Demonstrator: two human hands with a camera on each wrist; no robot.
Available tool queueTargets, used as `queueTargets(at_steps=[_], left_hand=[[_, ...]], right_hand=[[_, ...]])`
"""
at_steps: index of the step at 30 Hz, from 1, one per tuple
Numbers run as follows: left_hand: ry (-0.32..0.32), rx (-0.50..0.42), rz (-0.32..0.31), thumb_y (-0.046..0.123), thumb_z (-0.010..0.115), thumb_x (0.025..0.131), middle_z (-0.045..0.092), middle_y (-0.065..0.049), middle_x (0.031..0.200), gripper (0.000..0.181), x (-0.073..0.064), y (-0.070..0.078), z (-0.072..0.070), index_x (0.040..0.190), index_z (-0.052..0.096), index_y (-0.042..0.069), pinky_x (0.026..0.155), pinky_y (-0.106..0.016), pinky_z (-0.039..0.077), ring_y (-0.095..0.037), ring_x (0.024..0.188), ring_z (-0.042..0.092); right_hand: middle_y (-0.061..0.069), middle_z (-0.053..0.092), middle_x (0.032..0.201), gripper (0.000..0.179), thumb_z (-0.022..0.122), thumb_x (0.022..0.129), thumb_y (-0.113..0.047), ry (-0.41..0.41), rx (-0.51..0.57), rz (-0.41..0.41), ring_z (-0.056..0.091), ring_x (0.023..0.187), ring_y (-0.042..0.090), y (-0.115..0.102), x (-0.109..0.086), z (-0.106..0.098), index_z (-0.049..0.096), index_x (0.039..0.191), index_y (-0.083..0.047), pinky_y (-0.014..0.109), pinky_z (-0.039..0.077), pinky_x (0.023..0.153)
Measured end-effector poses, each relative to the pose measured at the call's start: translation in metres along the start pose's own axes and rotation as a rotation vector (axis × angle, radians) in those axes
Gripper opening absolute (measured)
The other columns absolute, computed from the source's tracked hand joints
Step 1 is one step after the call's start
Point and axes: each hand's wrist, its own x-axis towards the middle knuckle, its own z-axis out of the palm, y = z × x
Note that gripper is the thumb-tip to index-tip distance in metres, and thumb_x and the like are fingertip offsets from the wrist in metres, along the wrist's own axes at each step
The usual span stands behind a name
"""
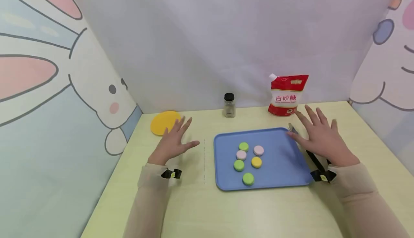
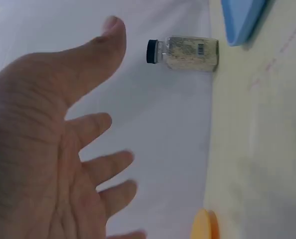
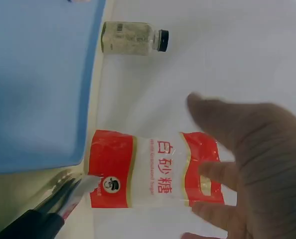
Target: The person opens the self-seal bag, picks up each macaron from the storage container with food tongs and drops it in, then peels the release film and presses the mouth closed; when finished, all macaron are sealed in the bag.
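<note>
Both hands were empty, the left hand [image 1: 170, 145] to the 9 o'clock side of the blue tray [image 1: 279, 168] and the right hand [image 1: 324, 142] between its 2 and 3 o'clock. The fingers of each were spread apart.

The likeliest trouble lay on the right: the black-handled tool [image 1: 314, 160], probably tongs, lay along the tray's 3 o'clock edge beneath that hand, so a low sweep of the wrist strap [image 1: 323, 176] could have snagged it or jogged the tray. A jolt could have slid the loose rounds together. Reaching towards 1 o'clock, the fingertips might have toppled the soft sugar bag [image 1: 286, 97]; the narrow jar [image 1: 229, 109] at 11 o'clock could have tipped if knocked.

The tray held six rounds, mostly towards its 9 o'clock half: three green rounds [image 1: 239, 165], two pink rounds [image 1: 258, 150] and one yellow round [image 1: 256, 162]. The jar, under its black cap [image 1: 229, 96], contained something pale and grainy. The bag stood upright, spout capped, its contents hidden. At 10 o'clock the yellow disc [image 1: 161, 123] lay beyond the left fingers; whether they touched it, I could not tell.
</note>
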Motion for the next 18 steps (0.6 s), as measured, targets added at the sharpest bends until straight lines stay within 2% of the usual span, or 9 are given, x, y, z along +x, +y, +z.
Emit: queueTargets(at_steps=[2,4,6,8,10,12,16,18], left_hand=[[-0.070,-0.098,0.021,0.053,0.062,0.096,0.030,-0.007,0.163,0.075,-0.011,-0.011,0.008,0.158,0.034,0.021,0.119,-0.058,0.022,-0.031,0.151,0.025],[-0.143,-0.165,0.012,0.037,0.068,0.097,0.040,-0.005,0.158,0.065,-0.021,-0.021,0.018,0.152,0.044,0.014,0.118,-0.050,0.029,-0.027,0.147,0.034],[-0.191,-0.178,0.009,0.032,0.071,0.096,0.041,-0.003,0.157,0.061,-0.028,-0.031,0.031,0.149,0.049,0.011,0.118,-0.047,0.030,-0.026,0.147,0.033],[-0.199,-0.194,0.018,0.035,0.072,0.095,0.036,0.002,0.159,0.065,-0.030,-0.037,0.043,0.150,0.047,0.012,0.121,-0.046,0.025,-0.023,0.150,0.026],[-0.174,-0.223,0.029,0.041,0.070,0.095,0.030,0.006,0.161,0.068,-0.031,-0.041,0.054,0.152,0.043,0.014,0.122,-0.045,0.020,-0.020,0.152,0.019],[-0.110,-0.271,0.037,0.043,0.067,0.096,0.032,0.008,0.161,0.065,-0.029,-0.043,0.064,0.151,0.045,0.016,0.123,-0.046,0.018,-0.019,0.152,0.019],[0.014,-0.346,0.039,0.040,0.066,0.097,0.043,0.012,0.153,0.049,-0.026,-0.043,0.077,0.141,0.058,0.020,0.122,-0.044,0.022,-0.013,0.149,0.028],[0.084,-0.368,0.039,0.037,0.067,0.097,0.051,0.012,0.146,0.039,-0.025,-0.043,0.082,0.133,0.066,0.021,0.120,-0.042,0.027,-0.012,0.145,0.036]], right_hand=[[0.038,0.023,0.153,0.092,0.062,0.094,-0.056,-0.014,0.072,0.030,0.024,0.135,0.061,0.006,-0.006,0.005,0.027,0.153,0.005,0.082,0.023,0.100],[0.047,0.031,0.139,0.095,0.067,0.093,-0.051,-0.032,0.118,0.074,0.034,0.120,0.065,0.014,-0.014,0.013,0.028,0.145,0.018,0.078,0.034,0.094],[0.052,0.032,0.128,0.103,0.070,0.090,-0.052,-0.044,0.128,0.128,0.037,0.108,0.068,0.023,-0.022,0.023,0.026,0.140,0.026,0.077,0.038,0.086],[0.054,0.030,0.123,0.108,0.073,0.087,-0.053,-0.031,0.140,0.181,0.035,0.106,0.068,0.031,-0.028,0.031,0.025,0.137,0.029,0.075,0.041,0.080],[0.053,0.030,0.121,0.108,0.075,0.086,-0.053,-0.007,0.167,0.223,0.033,0.109,0.065,0.035,-0.032,0.038,0.026,0.134,0.031,0.072,0.043,0.076],[0.053,0.034,0.118,0.103,0.073,0.087,-0.052,0.022,0.191,0.262,0.035,0.107,0.064,0.038,-0.034,0.044,0.029,0.130,0.031,0.070,0.045,0.072],[0.049,0.044,0.104,0.088,0.065,0.093,-0.048,0.011,0.171,0.306,0.046,0.093,0.063,0.039,-0.041,0.047,0.037,0.125,0.029,0.065,0.045,0.063],[0.048,0.042,0.107,0.082,0.059,0.096,-0.047,-0.001,0.147,0.335,0.046,0.093,0.064,0.040,-0.045,0.048,0.037,0.127,0.026,0.064,0.043,0.059]])
